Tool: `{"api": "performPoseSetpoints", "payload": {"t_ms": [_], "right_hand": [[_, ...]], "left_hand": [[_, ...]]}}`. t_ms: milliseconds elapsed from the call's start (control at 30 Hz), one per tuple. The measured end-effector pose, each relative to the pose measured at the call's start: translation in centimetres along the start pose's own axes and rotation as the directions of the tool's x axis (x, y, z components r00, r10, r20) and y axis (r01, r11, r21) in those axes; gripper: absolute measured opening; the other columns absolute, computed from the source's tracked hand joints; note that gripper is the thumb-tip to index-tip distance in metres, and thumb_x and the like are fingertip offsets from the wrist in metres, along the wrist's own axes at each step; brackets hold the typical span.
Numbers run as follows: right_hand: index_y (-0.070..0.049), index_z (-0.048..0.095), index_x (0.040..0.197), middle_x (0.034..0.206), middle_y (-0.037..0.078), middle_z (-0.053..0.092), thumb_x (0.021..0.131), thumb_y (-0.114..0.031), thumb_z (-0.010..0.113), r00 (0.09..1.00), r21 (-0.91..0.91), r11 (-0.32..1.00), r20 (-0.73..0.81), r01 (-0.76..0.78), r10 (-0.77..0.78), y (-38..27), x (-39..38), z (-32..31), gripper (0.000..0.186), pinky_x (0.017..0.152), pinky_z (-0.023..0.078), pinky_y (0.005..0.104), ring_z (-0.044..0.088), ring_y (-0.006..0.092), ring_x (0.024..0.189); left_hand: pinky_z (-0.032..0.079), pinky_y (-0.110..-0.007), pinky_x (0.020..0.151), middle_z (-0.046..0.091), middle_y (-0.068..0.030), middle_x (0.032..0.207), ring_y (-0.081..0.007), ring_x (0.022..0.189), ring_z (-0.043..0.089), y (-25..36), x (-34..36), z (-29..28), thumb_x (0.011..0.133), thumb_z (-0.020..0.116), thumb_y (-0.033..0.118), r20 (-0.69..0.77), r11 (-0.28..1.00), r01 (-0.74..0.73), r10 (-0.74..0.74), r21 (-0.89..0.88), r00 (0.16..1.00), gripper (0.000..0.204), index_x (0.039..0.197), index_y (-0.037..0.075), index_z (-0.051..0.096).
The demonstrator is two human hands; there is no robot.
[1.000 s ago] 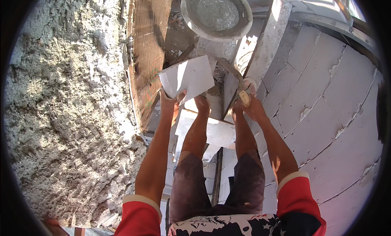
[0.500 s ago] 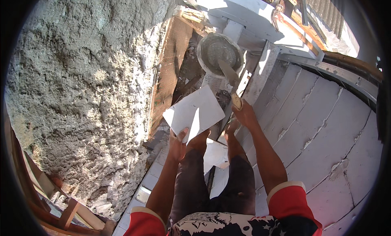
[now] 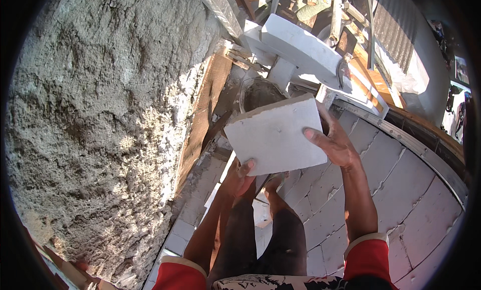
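Note:
Both my hands hold a flat white masonry block (image 3: 275,137) up in front of my legs. My left hand (image 3: 241,179) grips its lower left corner, thumb on the upper face. At the right edge, my right hand (image 3: 336,142) wraps round the block with its thumb on top and its fingers mostly hidden behind. Just beyond the block is a round bucket (image 3: 242,97) with grey wet mortar in it, its near part covered by the block. No trowel shows in this view now.
A rough mortar-covered wall (image 3: 110,104) rises on the left, with a wooden board (image 3: 203,117) along its edge. To the right stands a white block wall (image 3: 376,175). Beyond are white blocks (image 3: 300,47), a wooden-handled tool (image 3: 367,89), timber pieces (image 3: 314,12) and corrugated sheeting (image 3: 396,27).
The block has moved up and right and is tilted toward me. My right hand has let go of the trowel and taken hold of the block's right side. The view has shifted slightly.

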State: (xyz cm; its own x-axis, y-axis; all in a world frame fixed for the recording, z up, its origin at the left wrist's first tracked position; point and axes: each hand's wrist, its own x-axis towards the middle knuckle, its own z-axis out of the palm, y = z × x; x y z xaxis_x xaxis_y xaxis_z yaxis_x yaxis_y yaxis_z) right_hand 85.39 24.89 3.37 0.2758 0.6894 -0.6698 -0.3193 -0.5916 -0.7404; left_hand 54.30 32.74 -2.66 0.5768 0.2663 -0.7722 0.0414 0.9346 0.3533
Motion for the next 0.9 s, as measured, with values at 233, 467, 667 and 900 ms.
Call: {"api": "performPoseSetpoints", "payload": {"t_ms": [233, 467, 667, 900], "right_hand": [[0.000, 0.037, 0.159, 0.146, 0.027, 0.060, 0.085, -0.042, 0.086, 0.829, -0.692, 0.682, -0.222, 0.237, -0.513, -17.1, 13.4, -5.4, 0.099, 0.110, 0.052, 0.0476, 0.069, 0.0419, 0.124], [0.002, 0.048, 0.149, 0.136, 0.027, 0.066, 0.085, -0.045, 0.080, 0.678, -0.894, 0.354, -0.080, 0.275, -0.730, -20.9, 30.1, -3.8, 0.085, 0.106, 0.053, 0.0508, 0.064, 0.0457, 0.126], [0.002, 0.051, 0.145, 0.135, 0.025, 0.068, 0.084, -0.047, 0.081, 0.797, -0.940, 0.210, 0.094, 0.269, -0.596, -24.4, 34.8, -1.0, 0.083, 0.103, 0.054, 0.0527, 0.067, 0.0447, 0.122], [0.003, 0.050, 0.144, 0.129, 0.028, 0.068, 0.081, -0.042, 0.086, 0.770, -0.925, 0.231, 0.095, 0.303, -0.630, -25.0, 36.1, -0.3, 0.085, 0.101, 0.054, 0.0544, 0.067, 0.0458, 0.121]], "left_hand": [[0.041, -0.048, 0.121, 0.052, -0.0223, 0.158, -0.0350, 0.152, 0.043, 5.9, -1.4, 3.3, 0.094, 0.079, 0.044, -0.170, 0.420, 0.189, -0.084, 0.887, 0.982, 0.087, 0.162, 0.005, 0.039], [0.043, -0.049, 0.117, 0.059, -0.0188, 0.149, -0.0386, 0.139, 0.054, 4.8, -6.8, -1.8, 0.089, 0.081, 0.038, -0.193, -0.026, 0.192, -0.035, 0.981, 0.981, 0.073, 0.149, 0.005, 0.055], [0.042, -0.049, 0.117, 0.063, -0.0155, 0.144, -0.0363, 0.137, 0.057, 5.6, -4.5, -1.0, 0.089, 0.079, 0.038, -0.327, 0.007, 0.327, -0.001, 0.945, 0.945, 0.064, 0.142, 0.007, 0.062], [0.041, -0.050, 0.117, 0.064, -0.0155, 0.143, -0.0367, 0.137, 0.057, 6.8, -3.9, -1.8, 0.089, 0.077, 0.039, -0.386, 0.024, 0.386, -0.007, 0.922, 0.923, 0.063, 0.142, 0.008, 0.063]]}}
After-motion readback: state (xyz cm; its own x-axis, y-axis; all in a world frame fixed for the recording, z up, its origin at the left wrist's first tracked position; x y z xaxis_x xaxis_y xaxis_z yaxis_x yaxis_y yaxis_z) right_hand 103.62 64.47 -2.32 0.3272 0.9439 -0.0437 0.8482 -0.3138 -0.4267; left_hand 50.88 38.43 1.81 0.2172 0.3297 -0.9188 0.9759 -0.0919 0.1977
